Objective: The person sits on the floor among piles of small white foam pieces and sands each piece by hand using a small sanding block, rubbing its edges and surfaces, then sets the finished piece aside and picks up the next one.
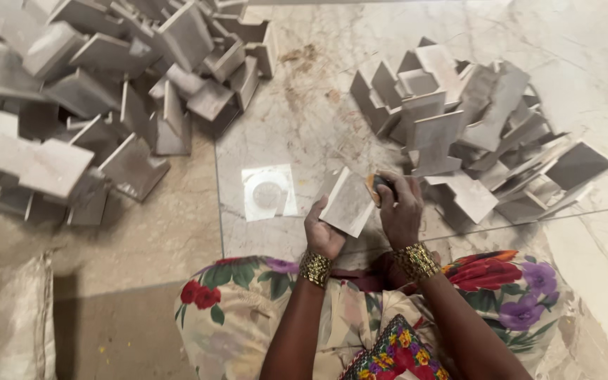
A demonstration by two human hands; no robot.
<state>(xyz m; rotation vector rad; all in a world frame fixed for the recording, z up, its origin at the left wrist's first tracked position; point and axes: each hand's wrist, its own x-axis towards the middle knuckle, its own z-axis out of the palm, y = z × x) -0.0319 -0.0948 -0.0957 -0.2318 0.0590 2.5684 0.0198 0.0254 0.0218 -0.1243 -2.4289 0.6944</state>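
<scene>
My left hand [321,233] holds a pale grey square tile piece [347,202] tilted up in front of me. My right hand [400,210] grips a small dark and orange rubbing block [378,186] pressed against the tile's right edge. Both wrists wear gold bangles. My lap, in floral cloth [248,309], is just below the hands.
A large heap of grey tile pieces [100,91] lies at the upper left and a smaller heap [473,127] at the right, both on a polished marble floor [304,91]. A light patch with a ring mark [269,191] sits left of my hands. A pale sack [15,317] is at lower left.
</scene>
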